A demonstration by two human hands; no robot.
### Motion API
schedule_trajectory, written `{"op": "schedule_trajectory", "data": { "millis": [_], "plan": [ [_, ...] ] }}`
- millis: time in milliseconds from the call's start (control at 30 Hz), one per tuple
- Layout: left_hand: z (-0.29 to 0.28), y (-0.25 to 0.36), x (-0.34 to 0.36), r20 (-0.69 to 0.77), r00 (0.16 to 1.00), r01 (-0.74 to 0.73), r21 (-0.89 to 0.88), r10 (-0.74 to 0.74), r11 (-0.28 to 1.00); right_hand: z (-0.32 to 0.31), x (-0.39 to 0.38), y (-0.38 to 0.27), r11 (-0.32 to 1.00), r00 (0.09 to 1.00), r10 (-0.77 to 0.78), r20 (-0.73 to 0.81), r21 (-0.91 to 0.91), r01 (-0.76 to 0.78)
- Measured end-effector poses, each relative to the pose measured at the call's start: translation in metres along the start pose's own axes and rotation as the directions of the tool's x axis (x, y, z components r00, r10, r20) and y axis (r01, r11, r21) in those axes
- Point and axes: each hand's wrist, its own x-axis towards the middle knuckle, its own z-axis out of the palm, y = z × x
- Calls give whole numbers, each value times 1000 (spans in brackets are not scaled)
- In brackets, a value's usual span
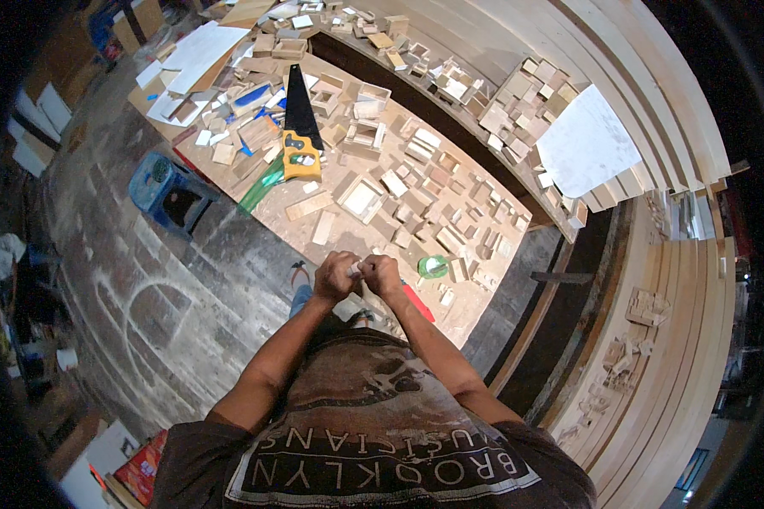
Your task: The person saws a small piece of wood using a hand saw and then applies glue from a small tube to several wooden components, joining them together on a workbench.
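My left hand (pixel 334 278) and my right hand (pixel 382 276) meet close together over the near edge of the wooden worktable (pixel 293 204). Both are closed, with fingers curled round a small pale piece of wood (pixel 354 269) that shows between them. Most of the piece is hidden by the fingers. Just beyond the hands lie a loose wooden strip (pixel 323 227) and a shallow square wooden frame (pixel 362 200). To the right of my right hand are a round green tape-like object (pixel 432 267) and a flat red object (pixel 418 302).
A handsaw (pixel 301 153) with a yellow handle lies among small wooden boxes and offcuts. Rows of small wood blocks (pixel 433 199) cover the table's right half. A blue stool (pixel 171 191) stands left of the table. Long boards (pixel 671 339) are stacked at the right.
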Motion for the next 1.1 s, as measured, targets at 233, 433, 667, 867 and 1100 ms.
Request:
{"op": "schedule_trajectory", "data": {
  "millis": [233, 433, 667, 867, 1100],
  "plan": [
    [-4, 0, -2, 7, 999, -42, 2, 42, 999, -1, 2, -6, 999, 1000, -2, -17, -47, 1],
    [-4, 0, -3, 35, 999, -9, 20, 9, 1000, 2, 4, -2, 997, 1000, -23, -6, -78, 23],
    [-12, 15, -2, 54, 997, 57, 13, -57, 998, -13, -3, -4, 993, 991, 118, -68, 24, -117],
    [-12, 15, 0, 103, 988, 103, 75, -111, 992, -24, -6, 0, 990, 992, 118, -36, 84, -115],
    [-11, 13, -3, 103, 989, 104, 51, -109, 993, -8, -8, 12, 989, 991, 132, -11, 69, -130]
  ]
}}
